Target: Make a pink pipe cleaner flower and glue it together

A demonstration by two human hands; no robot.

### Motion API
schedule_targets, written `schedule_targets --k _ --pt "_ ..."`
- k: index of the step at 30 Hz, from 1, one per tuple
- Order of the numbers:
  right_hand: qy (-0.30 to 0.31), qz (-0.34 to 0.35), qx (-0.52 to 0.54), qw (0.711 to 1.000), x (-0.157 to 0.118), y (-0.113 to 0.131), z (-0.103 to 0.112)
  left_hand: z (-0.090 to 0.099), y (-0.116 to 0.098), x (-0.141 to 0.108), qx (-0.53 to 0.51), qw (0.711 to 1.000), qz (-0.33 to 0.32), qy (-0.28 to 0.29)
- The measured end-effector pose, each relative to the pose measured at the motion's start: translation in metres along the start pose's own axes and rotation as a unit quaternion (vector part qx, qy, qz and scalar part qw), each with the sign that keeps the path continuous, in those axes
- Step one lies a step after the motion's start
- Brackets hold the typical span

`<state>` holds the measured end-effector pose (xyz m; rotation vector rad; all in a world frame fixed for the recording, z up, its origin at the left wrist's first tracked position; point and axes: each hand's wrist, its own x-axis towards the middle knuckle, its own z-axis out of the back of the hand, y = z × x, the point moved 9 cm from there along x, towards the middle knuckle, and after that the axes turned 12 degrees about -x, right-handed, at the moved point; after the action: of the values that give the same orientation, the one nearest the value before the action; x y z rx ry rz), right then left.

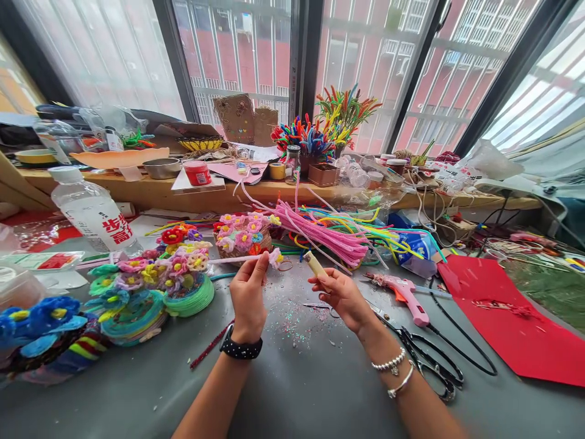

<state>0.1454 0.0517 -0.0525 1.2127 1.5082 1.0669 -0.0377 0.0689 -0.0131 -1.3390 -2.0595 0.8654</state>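
Note:
Between the thumb and fingers of my left hand (249,302) is a pale pink pipe-cleaner flower (276,258). Its light stem sticks out to the left, and the small blossom shows just right of my fingertips. My right hand (343,299) grips a cream lighter (315,264), its metal end tilted up and left toward the flower. A gap separates lighter and flower, and no flame shows. Below them, coloured glitter and scraps (295,320) are scattered over the grey table (292,396). Small scissors (322,306) lie beside my right hand.
Pipe-cleaner flower pots (189,297) crowd the left, near a water bottle (94,210). Behind my hands lies a pink pipe-cleaner bundle (320,235). At right are a pink glue gun (406,294) with its cord, black-handled scissors (432,360) and a red sheet (512,323).

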Motion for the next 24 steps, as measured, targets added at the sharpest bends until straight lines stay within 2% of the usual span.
schedule_targets --k 4,8,10,12,13,14,15,17,18,19,20,21,23,24 --pt "0.03 0.0 0.034 0.999 0.0 -0.007 -0.008 -0.002 -0.001 0.001 0.005 1.0 -0.006 0.006" --pt "0.038 0.032 0.006 0.999 -0.003 -0.004 -0.016 -0.003 -0.003 0.001 0.014 0.999 -0.025 0.022" --pt "0.002 0.07 -0.05 0.996 -0.005 0.001 -0.013 -0.003 -0.005 0.0 0.015 0.999 -0.035 0.025" --pt "-0.091 0.145 -0.156 0.973 -0.009 0.017 0.001 -0.002 -0.006 0.0 0.011 0.999 -0.038 0.02" --pt "-0.148 0.188 -0.235 0.942 -0.012 0.028 0.007 -0.002 -0.006 0.001 0.009 0.999 -0.038 0.019" --pt "-0.194 0.221 -0.331 0.897 -0.015 0.039 0.01 -0.002 -0.006 0.001 0.007 0.999 -0.037 0.018" --pt "-0.217 0.229 -0.444 0.839 -0.015 0.046 0.009 -0.003 -0.006 0.001 0.006 0.999 -0.034 0.018" --pt "-0.186 0.177 -0.648 0.717 -0.004 0.043 0.005 -0.004 -0.005 0.001 0.003 0.999 -0.026 0.019" --pt "-0.15 0.135 -0.714 0.67 0.003 0.037 0.006 -0.004 -0.004 0.0 0.002 1.0 -0.022 0.02" --pt "-0.116 0.104 -0.751 0.642 0.007 0.03 0.008 -0.004 -0.004 0.0 0.0 1.0 -0.018 0.021" --pt "-0.089 0.091 -0.765 0.632 0.009 0.026 0.009 -0.005 -0.003 0.0 -0.001 1.0 -0.014 0.023" --pt "-0.071 0.096 -0.763 0.636 0.009 0.024 0.008 -0.005 -0.002 0.0 -0.002 1.0 -0.01 0.026" --pt "-0.059 0.128 -0.725 0.675 0.005 0.025 0.005 -0.006 0.0 0.0 -0.001 1.0 0.001 0.03" --pt "-0.063 0.141 -0.69 0.707 0.002 0.026 0.004 -0.006 0.002 -0.001 0.0 0.999 0.009 0.032"
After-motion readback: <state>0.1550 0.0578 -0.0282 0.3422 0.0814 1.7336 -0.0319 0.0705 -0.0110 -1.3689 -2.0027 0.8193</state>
